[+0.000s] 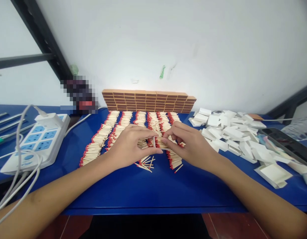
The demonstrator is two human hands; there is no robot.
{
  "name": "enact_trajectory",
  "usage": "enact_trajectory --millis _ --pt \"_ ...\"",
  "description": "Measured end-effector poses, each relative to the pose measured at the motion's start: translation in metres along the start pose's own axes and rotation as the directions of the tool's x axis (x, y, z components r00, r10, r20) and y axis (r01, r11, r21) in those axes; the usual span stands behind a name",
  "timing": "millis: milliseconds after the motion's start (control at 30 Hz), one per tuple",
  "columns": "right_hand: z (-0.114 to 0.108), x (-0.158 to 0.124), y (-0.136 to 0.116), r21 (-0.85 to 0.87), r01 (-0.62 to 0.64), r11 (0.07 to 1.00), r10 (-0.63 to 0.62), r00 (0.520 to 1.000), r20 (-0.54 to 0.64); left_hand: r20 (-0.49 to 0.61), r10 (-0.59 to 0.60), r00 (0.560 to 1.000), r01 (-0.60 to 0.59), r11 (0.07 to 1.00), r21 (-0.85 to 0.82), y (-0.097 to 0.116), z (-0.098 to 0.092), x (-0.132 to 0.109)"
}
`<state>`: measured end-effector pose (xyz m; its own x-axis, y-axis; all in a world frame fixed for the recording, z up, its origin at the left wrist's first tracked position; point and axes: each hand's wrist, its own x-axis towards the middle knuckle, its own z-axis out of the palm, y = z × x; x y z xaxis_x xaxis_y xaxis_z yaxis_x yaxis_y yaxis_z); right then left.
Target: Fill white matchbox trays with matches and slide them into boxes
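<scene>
Above the rows of matches, my left hand (128, 146) holds a small white matchbox tray (154, 142) by its ends, thumb below and fingers above. My right hand (189, 141) is beside the tray's right side, with thumb and index finger pinched on what look like pale matchsticks (160, 140). The fingers partly hide the sticks, and I cannot tell how many there are. Red-tipped matches (100, 144) lie beneath and around both hands in several long rows. A few loose matches (146, 163) are spread at the near end of a middle row.
Stacked brown matchboxes (148, 101) stand against the wall. White empty trays (233, 127) are heaped at right, near a dark phone (288, 144). A power strip (40, 139) with white cables sits at left, beside metal rods (9, 124). The blue table (158, 192) ends in front.
</scene>
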<state>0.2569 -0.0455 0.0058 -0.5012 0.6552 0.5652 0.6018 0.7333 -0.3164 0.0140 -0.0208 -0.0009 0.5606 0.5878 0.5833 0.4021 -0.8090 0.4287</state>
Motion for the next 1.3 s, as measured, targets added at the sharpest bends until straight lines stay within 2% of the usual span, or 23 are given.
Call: enact_trajectory --millis 267,467,533,600,667,700,767,867,933,1000,1133,1300 --pt "0.001 0.001 -0.002 -0.010 -0.045 0.999 0.045 0.999 -0.019 -0.016 0.052 0.999 -0.051 0.998 0.045 -0.003 0.001 -0.002" --pt "0.003 0.001 -0.005 -0.007 -0.065 0.998 0.065 0.998 -0.023 0.007 0.030 1.000 -0.030 0.998 0.050 -0.003 0.000 -0.003" --pt "-0.001 0.002 0.001 -0.018 -0.072 0.997 0.071 0.996 -0.058 -0.022 0.002 1.000 -0.001 0.998 0.067 -0.003 0.000 -0.003" --pt "-0.010 0.007 0.015 -0.052 -0.139 0.989 0.130 0.981 -0.143 -0.062 -0.035 0.997 0.040 0.996 0.078 -0.006 -0.001 -0.004" --pt "-0.027 0.017 0.039 -0.067 -0.311 0.948 0.283 0.921 -0.269 -0.092 -0.104 0.990 0.111 0.991 0.080 -0.009 -0.003 -0.003" --pt "-0.038 0.024 0.054 -0.033 -0.438 0.898 0.406 0.856 -0.319 -0.111 -0.131 0.985 0.140 0.987 0.078 -0.011 -0.004 -0.003" --pt "-0.059 0.041 0.085 0.070 -0.685 0.725 0.668 0.676 -0.312 -0.144 -0.165 0.976 0.177 0.981 0.078 -0.015 -0.005 -0.003" --pt "-0.080 0.065 0.128 0.088 -0.799 0.595 0.781 0.548 -0.300 -0.173 -0.193 0.966 0.211 0.973 0.091 -0.018 -0.006 -0.002" --pt "-0.081 0.077 0.147 0.092 -0.855 0.510 0.842 0.476 -0.254 -0.186 -0.204 0.961 0.225 0.969 0.100 -0.019 -0.007 -0.002" --pt "-0.075 0.086 0.158 0.101 -0.890 0.445 0.887 0.422 -0.189 -0.197 -0.200 0.960 0.224 0.968 0.110 -0.019 -0.008 -0.001" --pt "-0.060 0.091 0.163 0.119 -0.924 0.362 0.929 0.349 -0.121 -0.204 -0.188 0.961 0.216 0.968 0.126 -0.020 -0.011 0.001" --pt "-0.051 0.090 0.166 0.189 -0.931 0.314 0.948 0.297 -0.111 -0.204 -0.172 0.964 0.202 0.970 0.138 -0.020 -0.013 0.002"
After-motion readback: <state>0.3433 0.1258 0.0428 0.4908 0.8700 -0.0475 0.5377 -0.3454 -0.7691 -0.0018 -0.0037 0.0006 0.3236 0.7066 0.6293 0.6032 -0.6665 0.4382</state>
